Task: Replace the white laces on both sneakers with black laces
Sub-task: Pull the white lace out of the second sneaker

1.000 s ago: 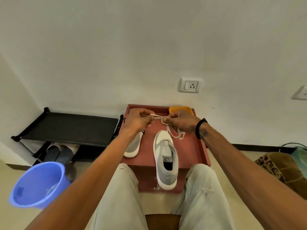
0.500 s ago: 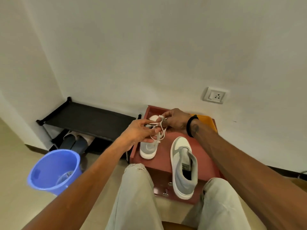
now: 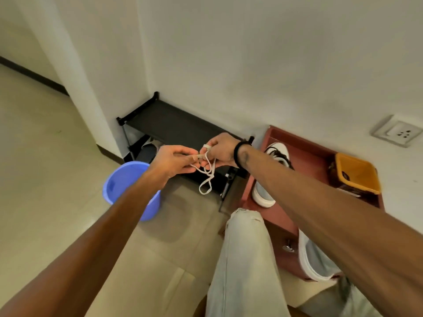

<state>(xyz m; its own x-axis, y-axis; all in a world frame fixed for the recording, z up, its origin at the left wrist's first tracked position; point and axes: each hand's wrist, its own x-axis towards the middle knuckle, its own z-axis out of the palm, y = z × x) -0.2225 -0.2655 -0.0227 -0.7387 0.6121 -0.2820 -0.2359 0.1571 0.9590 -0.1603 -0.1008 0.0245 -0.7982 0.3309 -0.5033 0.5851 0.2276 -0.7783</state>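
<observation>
White lace (image 3: 207, 173), limp and light, dangling in loops at 10 o'clock from sneaker (image 3: 266, 179), above rack (image 3: 174, 126). Pinched by left hand (image 3: 174, 162) and right hand (image 3: 220, 151). Best gripped at bunched middle, likely.

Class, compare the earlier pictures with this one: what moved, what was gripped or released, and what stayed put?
Both hands carried the bundled white lace leftward, off the red table, to hang above the black shoe rack near the blue bucket. Left hand and right hand still pinch it. The sneakers remain on the table.
</observation>
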